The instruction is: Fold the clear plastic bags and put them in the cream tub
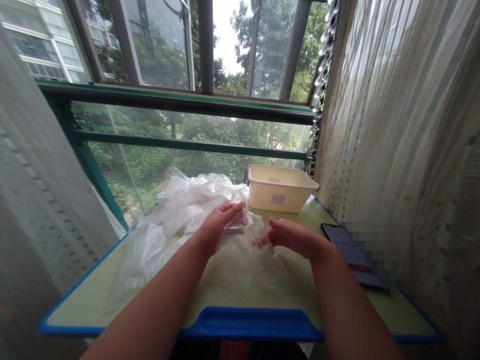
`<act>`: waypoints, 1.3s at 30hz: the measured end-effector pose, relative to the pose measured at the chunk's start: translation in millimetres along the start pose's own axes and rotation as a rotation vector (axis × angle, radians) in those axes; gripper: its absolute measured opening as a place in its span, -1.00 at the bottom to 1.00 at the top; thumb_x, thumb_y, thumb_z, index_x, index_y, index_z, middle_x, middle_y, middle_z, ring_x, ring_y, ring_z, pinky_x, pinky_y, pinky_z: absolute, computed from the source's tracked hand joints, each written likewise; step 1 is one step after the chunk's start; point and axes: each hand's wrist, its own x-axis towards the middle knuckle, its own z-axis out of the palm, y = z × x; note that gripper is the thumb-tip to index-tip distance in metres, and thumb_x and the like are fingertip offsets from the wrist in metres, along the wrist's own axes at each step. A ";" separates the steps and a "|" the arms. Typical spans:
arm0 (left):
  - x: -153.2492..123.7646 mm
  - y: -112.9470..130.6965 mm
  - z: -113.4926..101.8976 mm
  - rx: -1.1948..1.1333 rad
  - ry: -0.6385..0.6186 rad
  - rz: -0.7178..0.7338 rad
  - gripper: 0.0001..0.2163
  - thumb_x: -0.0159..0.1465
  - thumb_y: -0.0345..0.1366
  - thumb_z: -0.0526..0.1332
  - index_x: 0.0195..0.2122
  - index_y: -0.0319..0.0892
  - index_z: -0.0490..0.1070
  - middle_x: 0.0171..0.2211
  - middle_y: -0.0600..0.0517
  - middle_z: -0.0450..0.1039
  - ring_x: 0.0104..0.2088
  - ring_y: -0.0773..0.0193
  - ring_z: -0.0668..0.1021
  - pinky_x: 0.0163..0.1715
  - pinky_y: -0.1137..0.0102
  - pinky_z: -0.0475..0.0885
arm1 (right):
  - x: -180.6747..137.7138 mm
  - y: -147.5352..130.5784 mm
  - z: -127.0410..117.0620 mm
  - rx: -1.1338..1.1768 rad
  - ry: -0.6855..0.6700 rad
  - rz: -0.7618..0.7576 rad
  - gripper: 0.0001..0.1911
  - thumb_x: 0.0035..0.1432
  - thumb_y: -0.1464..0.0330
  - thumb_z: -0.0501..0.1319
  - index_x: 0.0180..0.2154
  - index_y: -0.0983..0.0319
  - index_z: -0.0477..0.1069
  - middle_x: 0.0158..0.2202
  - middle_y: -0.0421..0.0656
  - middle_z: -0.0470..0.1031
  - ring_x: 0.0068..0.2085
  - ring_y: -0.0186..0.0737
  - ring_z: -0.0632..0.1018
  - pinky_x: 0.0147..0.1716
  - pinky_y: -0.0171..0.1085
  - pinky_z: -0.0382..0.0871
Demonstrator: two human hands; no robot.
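My left hand [219, 227] is closed on a thin, clear plastic bag [236, 260], gripping it between thumb and fingers. The bag hangs over the middle of the table, its lower part blurred. To its right is my right hand [283, 235], thumb raised and fingertips smeared by motion beside the film. Whether those fingers pinch the plastic does not show. A heap of crumpled clear plastic bags [168, 215] spreads over the table's left and back, just past my left hand.
A cream plastic bin [279, 192] stands at the back of the blue-edged table [240, 295]. On the right lies a dark phone [348, 252]. A window with green rails [195, 145] is behind the table, and curtains [390, 125] hang at both sides.
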 end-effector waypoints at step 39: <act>14.9 -21.4 2.9 -0.047 0.255 0.052 -0.72 -0.02 -0.56 0.24 -0.28 -0.26 0.27 -0.33 -0.02 0.39 -0.43 0.40 0.49 -0.38 0.48 0.48 | 12.0 -11.1 -6.0 0.666 0.372 -0.298 -0.84 -0.05 0.42 0.18 -0.32 0.26 0.36 -0.37 -0.07 0.54 -0.21 -0.13 0.55 -0.19 -0.21 0.43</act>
